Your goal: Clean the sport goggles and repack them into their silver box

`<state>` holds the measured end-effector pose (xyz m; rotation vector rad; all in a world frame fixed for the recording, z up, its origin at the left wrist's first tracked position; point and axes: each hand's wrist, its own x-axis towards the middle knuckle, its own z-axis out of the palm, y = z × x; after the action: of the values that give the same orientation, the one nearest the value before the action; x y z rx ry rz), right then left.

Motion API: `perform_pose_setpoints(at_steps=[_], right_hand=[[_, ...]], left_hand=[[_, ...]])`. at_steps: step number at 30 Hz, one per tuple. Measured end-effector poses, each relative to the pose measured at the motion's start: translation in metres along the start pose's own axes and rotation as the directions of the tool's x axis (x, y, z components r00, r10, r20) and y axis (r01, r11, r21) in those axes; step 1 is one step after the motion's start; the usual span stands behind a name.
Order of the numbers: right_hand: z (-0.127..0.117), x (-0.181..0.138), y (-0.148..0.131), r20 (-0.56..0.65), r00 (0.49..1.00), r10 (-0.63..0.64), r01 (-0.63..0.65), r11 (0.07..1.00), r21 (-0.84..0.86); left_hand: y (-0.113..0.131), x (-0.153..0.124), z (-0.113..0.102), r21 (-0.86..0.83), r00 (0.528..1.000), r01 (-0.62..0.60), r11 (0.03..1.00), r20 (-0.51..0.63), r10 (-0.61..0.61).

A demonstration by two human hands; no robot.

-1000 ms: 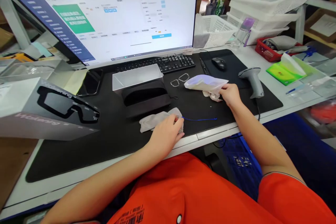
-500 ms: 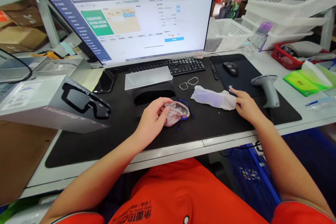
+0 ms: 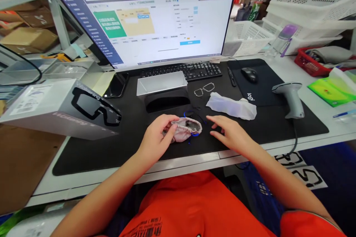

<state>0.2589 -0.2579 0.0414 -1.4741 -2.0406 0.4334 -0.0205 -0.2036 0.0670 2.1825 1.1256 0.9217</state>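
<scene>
My left hand is closed on a small pale drawstring pouch with blue cords, whose mouth gapes to the right. To the right of the pouch hovers my right hand, fingers apart and holding nothing. Behind it a white translucent wrapped packet lies on the black desk mat. A thin clear glasses frame rests farther back. Left of that, a black glasses case stands in front of an open white box.
A large box with goggles printed on it stands at the left, near a phone. Behind are a monitor and keyboard. At the right are a mouse, a barcode scanner and a red basket.
My right hand has left the white packet and moved left, close to the pouch. The left hand keeps its hold, and the pouch's mouth shows wider. The view has shifted slightly.
</scene>
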Motion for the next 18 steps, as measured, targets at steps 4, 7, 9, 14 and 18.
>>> perform_pose_setpoints(at_steps=[4,7,9,14,18], right_hand=[[0.020,0.022,0.009,0.051,0.999,0.013,-0.007,0.995,-0.103],[0.022,0.029,0.008,0.067,0.997,0.024,-0.015,0.992,-0.122],[0.019,0.029,0.001,0.045,0.999,0.007,-0.002,0.995,-0.101],[0.001,0.020,-0.031,-0.014,0.994,-0.107,0.108,0.988,0.107],[0.000,0.013,-0.050,0.044,0.958,-0.282,0.272,0.949,0.162]], left_hand=[[-0.004,-0.021,-0.006,0.064,0.997,-0.044,0.997,0.065,0.040],[-0.007,-0.036,-0.003,0.021,0.996,-0.001,1.000,0.095,-0.001],[-0.008,-0.044,0.000,0.000,0.997,-0.004,1.000,0.074,0.004],[-0.002,-0.055,0.008,0.043,0.995,-0.093,0.995,-0.018,0.094],[0.002,-0.062,0.020,0.063,0.985,-0.145,0.987,-0.087,0.150]])
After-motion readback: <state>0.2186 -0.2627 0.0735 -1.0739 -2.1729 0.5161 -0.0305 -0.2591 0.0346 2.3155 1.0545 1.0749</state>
